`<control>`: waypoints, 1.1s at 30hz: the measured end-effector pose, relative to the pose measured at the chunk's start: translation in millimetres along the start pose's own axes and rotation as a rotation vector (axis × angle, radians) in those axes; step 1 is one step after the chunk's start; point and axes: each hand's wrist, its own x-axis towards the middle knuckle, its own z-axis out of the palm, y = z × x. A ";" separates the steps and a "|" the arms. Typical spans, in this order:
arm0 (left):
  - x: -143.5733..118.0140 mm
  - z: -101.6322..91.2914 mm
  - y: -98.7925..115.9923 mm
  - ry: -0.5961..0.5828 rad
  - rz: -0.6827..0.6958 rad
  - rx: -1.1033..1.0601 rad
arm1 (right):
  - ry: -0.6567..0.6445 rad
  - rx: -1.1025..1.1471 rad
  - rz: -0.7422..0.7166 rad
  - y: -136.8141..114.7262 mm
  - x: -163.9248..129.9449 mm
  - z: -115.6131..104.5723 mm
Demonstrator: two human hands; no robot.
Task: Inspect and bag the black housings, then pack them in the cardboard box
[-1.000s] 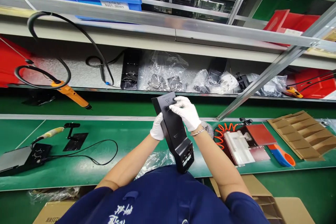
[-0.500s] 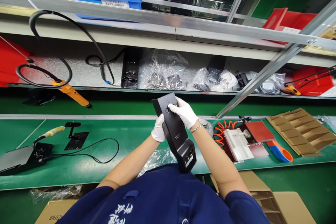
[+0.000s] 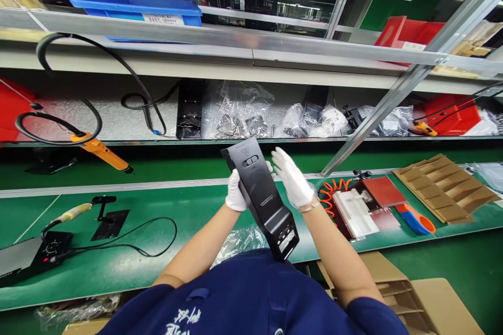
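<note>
The left hand (image 3: 236,192), gloved in white, grips a long black plastic housing (image 3: 262,199) along its left edge, near the upper half. The housing is held above the green bench (image 3: 157,209), tilted, with its far end toward 11 o'clock and its near end — a block with rectangular cut-outs — toward 5 o'clock, close to the person's chest. An embossed triangle and a small oval slot show near the far end.

The right hand (image 3: 293,178), also gloved, is open with fingers extended, just beside the housing at its 3 o'clock side; contact with the housing cannot be confirmed.

Surroundings, read from the housing:
- 9 o'clock: a black stand (image 3: 110,215) and a cabled black unit (image 3: 35,251) on the bench.
- 10 o'clock: an orange electric screwdriver (image 3: 102,152) hanging on its cable.
- 12 o'clock: clear plastic bags (image 3: 243,115) of parts on the shelf.
- 3 o'clock: a coiled orange hose (image 3: 328,196), a white fixture (image 3: 356,212) and — farther out — a cardboard divider (image 3: 444,186).
</note>
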 end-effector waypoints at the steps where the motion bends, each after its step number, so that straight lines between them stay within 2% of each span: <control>1: 2.6 -0.6 5.4 -0.038 -0.009 -0.008 | 0.031 0.049 0.010 9.6 -15.6 -16.4; 3: 6.8 -4.4 14.4 -0.070 -0.008 -0.029 | 0.063 -0.002 0.129 36.5 -53.9 -46.3; 5: 11.2 -8.1 16.7 -0.072 0.000 -0.055 | -0.057 -0.090 0.300 68.1 -95.8 -63.7; 7: 16.5 -7.7 10.1 -0.072 -0.031 -0.074 | -0.149 -0.076 0.358 95.0 -132.7 -64.4; 9: 22.5 -1.4 -3.2 -0.076 -0.100 -0.082 | -0.024 -0.102 0.362 110.3 -157.6 -54.7; 12: 30.5 14.6 -26.0 -0.095 -0.204 -0.061 | 0.250 -0.128 0.368 110.7 -173.3 -45.9; 15: 34.7 29.9 -42.1 -0.109 -0.240 -0.029 | 0.393 -0.195 0.353 97.7 -183.7 -56.8; 17: 33.9 38.5 -48.2 -0.125 -0.259 -0.025 | 0.371 -0.223 0.351 89.3 -194.1 -69.2; 20: 25.8 51.5 -52.3 -0.196 -0.321 -0.022 | 0.175 -0.134 0.332 77.3 -207.1 -90.9; 22: 17.3 61.2 -52.6 -0.245 -0.344 -0.012 | 0.021 -0.103 0.316 64.8 -206.3 -107.3; 23: 12.8 66.0 -52.4 -0.260 -0.350 0.000 | -0.011 -0.107 0.300 55.9 -201.4 -114.7; 24: 8.6 70.6 -52.2 -0.267 -0.354 0.017 | -0.012 -0.121 0.275 45.0 -193.3 -120.1; 26: 1.7 77.8 -52.7 -0.266 -0.374 0.061 | 0.110 -0.096 0.190 18.2 -167.7 -121.6; 27: -0.9 79.9 -53.8 -0.253 -0.375 0.082 | 0.155 -0.076 0.132 3.4 -151.0 -116.8; 30: -5.5 79.8 -59.9 -0.136 -0.269 0.112 | 0.111 -0.087 0.030 -37.4 -95.5 -86.1; 33: -9.2 73.4 -65.0 0.010 -0.122 0.105 | 0.040 -0.070 -0.044 -60.2 -54.8 -52.7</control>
